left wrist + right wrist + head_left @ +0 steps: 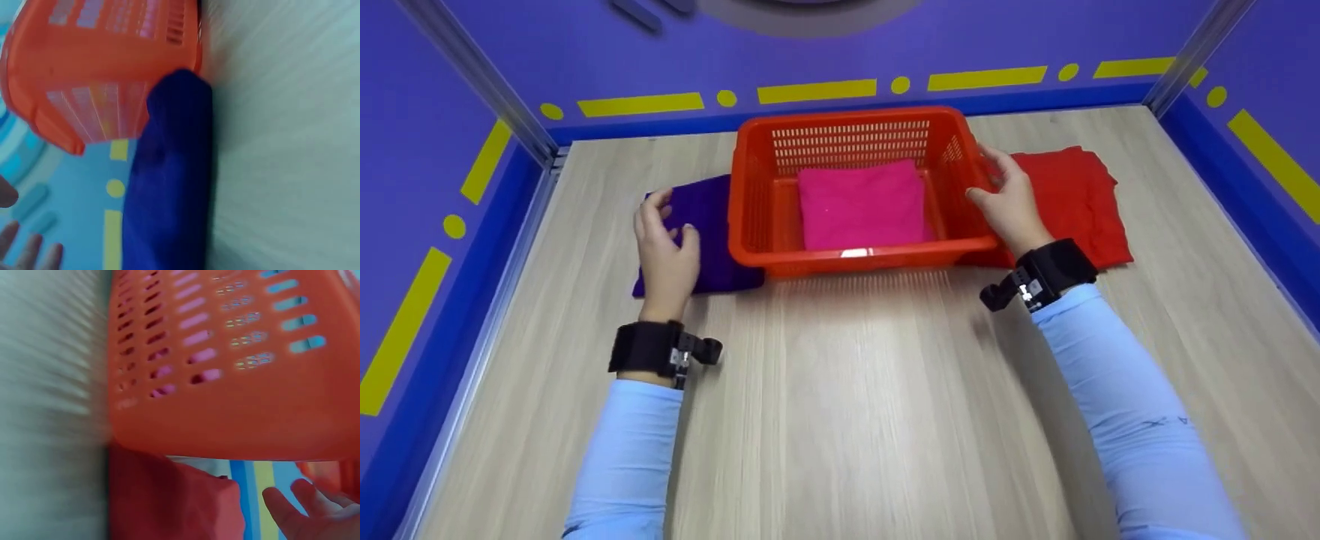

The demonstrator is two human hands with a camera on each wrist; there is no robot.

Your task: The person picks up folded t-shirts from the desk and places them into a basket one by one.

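Note:
An orange plastic basket [810,261] with slotted walls stands at the back of the table, holding a folded pink cloth [861,206]. My left hand [664,251] hovers over a folded dark purple cloth [706,217], apart from the basket, its fingers loosely bent around nothing. In the left wrist view the purple cloth [169,180] lies against the basket's side. My right hand [1012,199] is at the basket's right rim, fingers spread and thumb over the edge; whether it touches is unclear. A folded red cloth [1072,202] lies to its right, partly under the basket's side.
The pale wood-grain table [855,397] extends in front of the basket. Blue-purple panels with yellow marks [817,91] wall in the back and both sides, with metal posts [1192,60] at the corners.

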